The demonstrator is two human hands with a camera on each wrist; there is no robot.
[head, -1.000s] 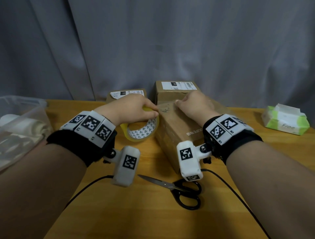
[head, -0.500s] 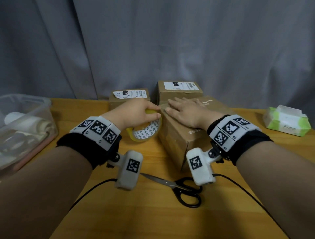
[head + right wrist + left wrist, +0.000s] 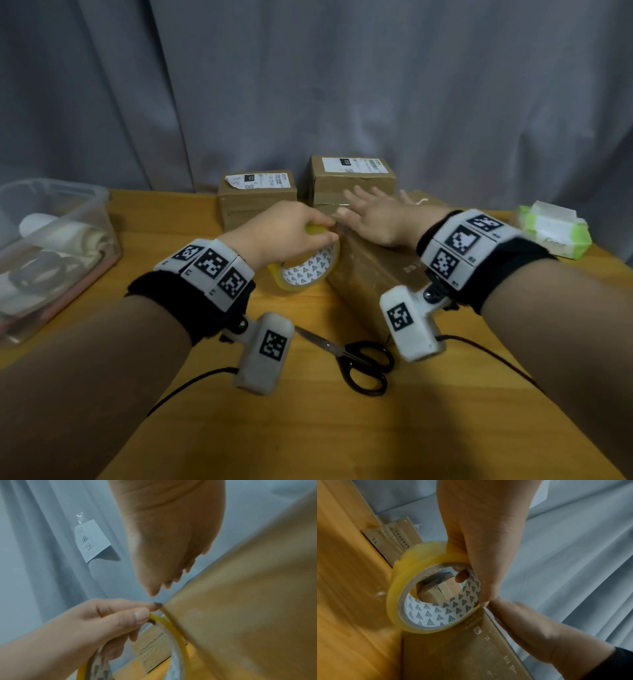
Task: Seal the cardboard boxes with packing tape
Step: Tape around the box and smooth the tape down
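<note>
Three cardboard boxes (image 3: 373, 270) (image 3: 257, 200) (image 3: 352, 178) stand on the table (image 3: 308, 428), with one roll of packing tape (image 3: 308, 270) beside the nearest box, one pair of scissors (image 3: 356, 359) before it, one clear plastic bin (image 3: 51, 253) left of it, and one pack of tissues (image 3: 551, 229) right of it.

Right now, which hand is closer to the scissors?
Right, only slightly. The right hand lies flat on the near box, beyond the scissors. The left hand grips the tape roll, beyond and left.

Right hand (image 3: 168, 536) lies flat, fingers straight, on the brown cardboard box (image 3: 248, 608); left hand (image 3: 102, 626) pinches the yellowish tape roll (image 3: 173, 628) beside it.
</note>
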